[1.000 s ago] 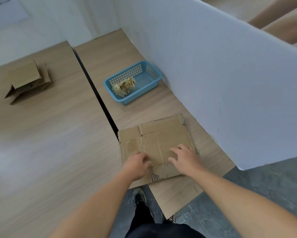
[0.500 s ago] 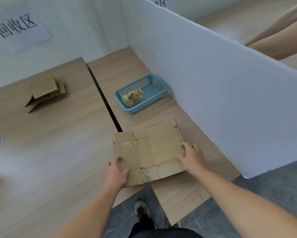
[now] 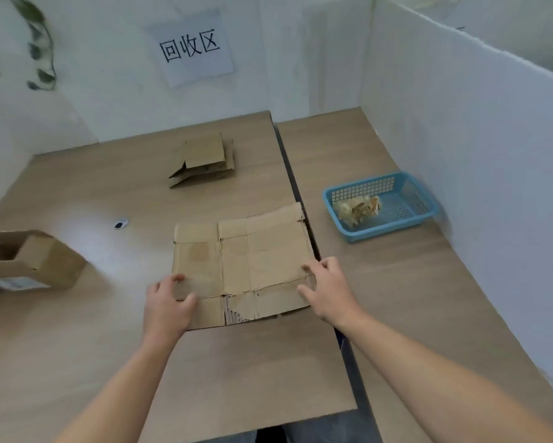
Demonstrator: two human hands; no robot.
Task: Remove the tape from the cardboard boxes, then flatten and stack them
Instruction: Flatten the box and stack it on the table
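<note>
two hands held a flattened box (image 3: 246, 260) at the table's (image 3: 109, 330) near middle: left hand (image 3: 168, 302) pinching its near left corner, right hand (image 3: 326, 294) curling fingers over its right edge. more flat boxes (image 3: 204, 159) lay stacked beyond.

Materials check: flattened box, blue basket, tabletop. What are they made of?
The flattened box looks like corrugated cardboard, matte brown: fluting shows where the near flap's face is torn. The blue basket is likely moulded plastic, smooth, with lattice walls. The tabletop shows pale wood grain, matte; probably laminate, but veneer or solid wood can't be ruled out.
</note>
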